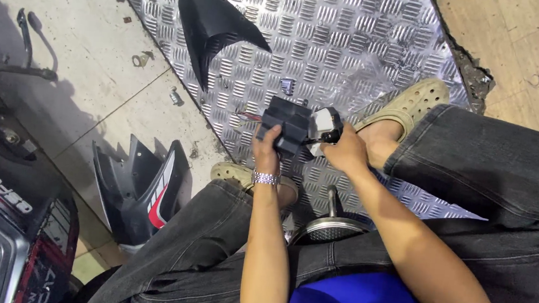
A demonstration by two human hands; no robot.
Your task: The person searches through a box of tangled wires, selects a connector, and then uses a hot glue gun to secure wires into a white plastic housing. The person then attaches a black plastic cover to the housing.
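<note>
Head view, looking down past our knees. We held a dark plastic housing (287, 126) with a pale, faceted lens (324, 122) on its right side, above the floor and between our two feet. Our left hand (267, 146) gripped the housing from below and from the left, its fingers (273, 131) clamped on the black shell. Our right hand (346, 150) met the part at the lens side; its fingers (333, 137) were closed against what appeared to be a small dark fitting, though the view was too coarse for us to be sure.

Beneath the part lay a sheet of raised-tread metal plate (330, 34), bordered by a pale concrete floor (91, 60). On the plate, well beyond our hands, rested a black fairing panel (212, 22). A second panel with red and white trim (141, 189) stood on the concrete by our left knee.
</note>
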